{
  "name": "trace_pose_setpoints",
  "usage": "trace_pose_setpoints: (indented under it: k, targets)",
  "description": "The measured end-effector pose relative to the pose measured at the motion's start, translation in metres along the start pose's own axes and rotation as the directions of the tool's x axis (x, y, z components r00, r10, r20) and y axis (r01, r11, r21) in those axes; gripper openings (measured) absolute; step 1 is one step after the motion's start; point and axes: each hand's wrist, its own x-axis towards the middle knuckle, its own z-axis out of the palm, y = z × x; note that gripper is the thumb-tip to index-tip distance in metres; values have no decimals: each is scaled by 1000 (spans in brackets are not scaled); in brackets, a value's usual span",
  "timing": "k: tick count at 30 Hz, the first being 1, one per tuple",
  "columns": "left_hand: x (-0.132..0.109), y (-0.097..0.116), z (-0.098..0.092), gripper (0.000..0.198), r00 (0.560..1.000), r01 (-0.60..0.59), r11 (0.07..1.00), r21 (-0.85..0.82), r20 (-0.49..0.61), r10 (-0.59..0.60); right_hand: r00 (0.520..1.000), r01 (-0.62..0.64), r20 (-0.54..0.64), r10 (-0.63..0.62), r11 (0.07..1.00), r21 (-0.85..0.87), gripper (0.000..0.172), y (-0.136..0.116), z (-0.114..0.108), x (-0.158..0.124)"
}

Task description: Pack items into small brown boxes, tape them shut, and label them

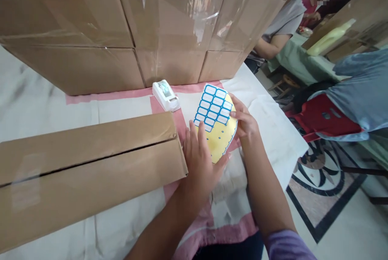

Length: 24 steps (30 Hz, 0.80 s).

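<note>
Both of my hands hold a yellow sheet of blue-bordered white labels above the table. My left hand grips its lower left edge, fingers pressed on the sheet. At the sheet's right edge, my right hand pinches it. Part of the sheet's lower half is bare yellow backing. A long brown cardboard box lies just left of my left hand.
A white tape dispenser sits on the pink-and-white cloth behind the sheet. Stacked brown cartons wall off the back. To the right, the table edge drops to a patterned floor, a red chair, and a seated person.
</note>
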Motion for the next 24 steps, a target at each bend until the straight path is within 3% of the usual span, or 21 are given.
trace_pose_setpoints:
  k: [4, 10, 18, 21, 24]
  targets:
    - [2, 1, -3, 103, 1000, 3, 1000, -7, -13, -3, 999, 8, 44, -11, 999, 49, 71, -3, -3, -2]
    - [7, 5, -6, 114, 1000, 7, 1000, -9, -4, -7, 989, -88, 122, 87, 996, 3, 62, -17, 1, -21]
    - [10, 12, -17, 116, 1000, -19, 998, -58, -9, 18, 997, 15, 73, -15, 1000, 7, 71, -31, 0, -41]
    - [12, 15, -19, 111, 999, -5, 995, -104, -41, 1, 998, -32, 64, 29, 999, 42, 70, -31, 2, -44]
    - [12, 14, -19, 109, 998, 42, 992, -123, -32, -46, 990, -105, 106, 98, 992, 66, 59, -33, 6, -47]
